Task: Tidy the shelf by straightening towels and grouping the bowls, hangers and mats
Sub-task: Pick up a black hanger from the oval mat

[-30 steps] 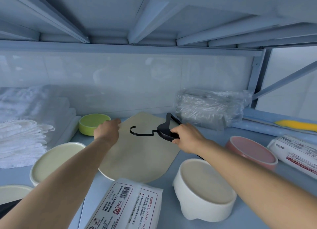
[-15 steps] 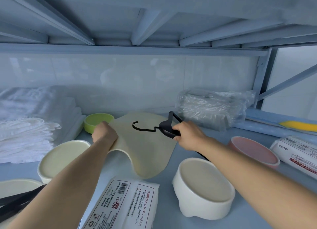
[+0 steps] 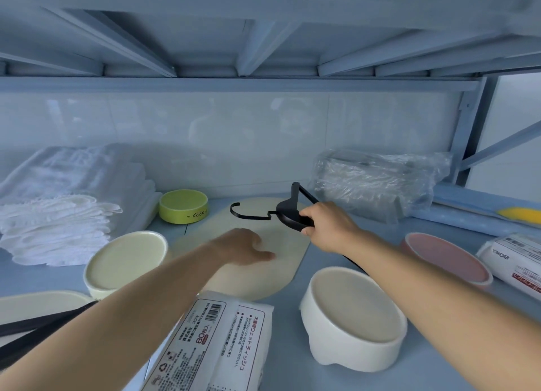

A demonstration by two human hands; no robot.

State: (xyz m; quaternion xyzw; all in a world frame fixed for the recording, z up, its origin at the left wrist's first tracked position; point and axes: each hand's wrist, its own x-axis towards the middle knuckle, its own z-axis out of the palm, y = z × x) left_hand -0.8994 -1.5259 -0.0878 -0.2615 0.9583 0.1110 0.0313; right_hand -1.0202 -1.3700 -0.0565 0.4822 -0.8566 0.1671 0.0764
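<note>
Gripping the black hanger (image 3: pixel 288 216) in the right hand (image 3: pixel 325 226), holding it over the far end of the beige mat (image 3: pixel 281 264) with its hook pointing left. Spreading the left hand (image 3: pixel 243 245) over the mat's middle, fingers straight, blurred. Spotting a green bowl (image 3: pixel 183 207) just behind the mat and a white bowl (image 3: pixel 352 320) near its right front edge.

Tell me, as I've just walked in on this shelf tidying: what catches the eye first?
First, the black hanger held mid-shelf in the grip of the right hand, over a beige mat. The left hand lies open above it; a white bowl sits front right, a green bowl back left.
</note>
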